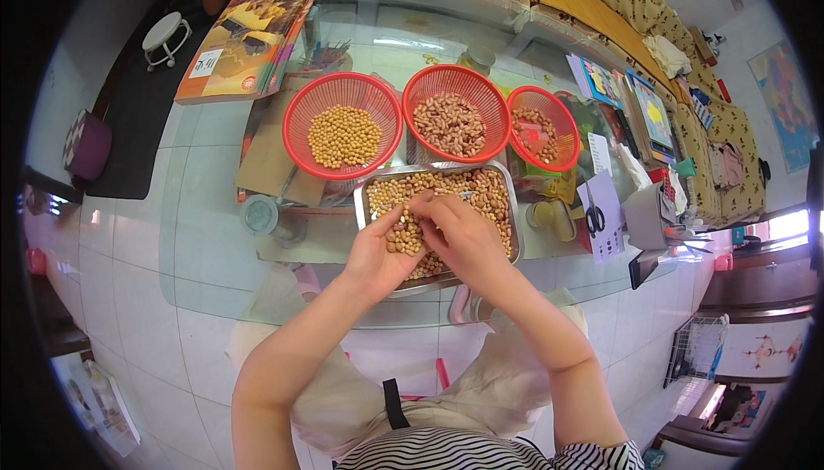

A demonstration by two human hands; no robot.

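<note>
My left hand point(376, 254) is cupped, palm up, over the metal tray point(518, 242), with a small heap of yellow soybeans point(403, 236) and a few browner pieces in it. Fingers bent and pressed together, my right hand point(470, 234) reaches into that heap; what its fingertips pinch is hidden. Soybeans and larger reddish-brown beans or peanuts point(489, 195) lie mixed in the tray. Behind it stand three red plastic baskets: the left basket point(296, 139) has soybeans, the middle basket point(412, 97) pinkish-brown beans or peanuts, the smaller right basket point(566, 139) a thinner layer of brown pieces.
All this stands on a glass table. A stack of books point(245, 45) lies at the far left. Glass jars point(270, 219) sit beside and under the tray's level. To the right are black scissors point(594, 212) on paper, upright books point(648, 114) and a grey box point(645, 212).
</note>
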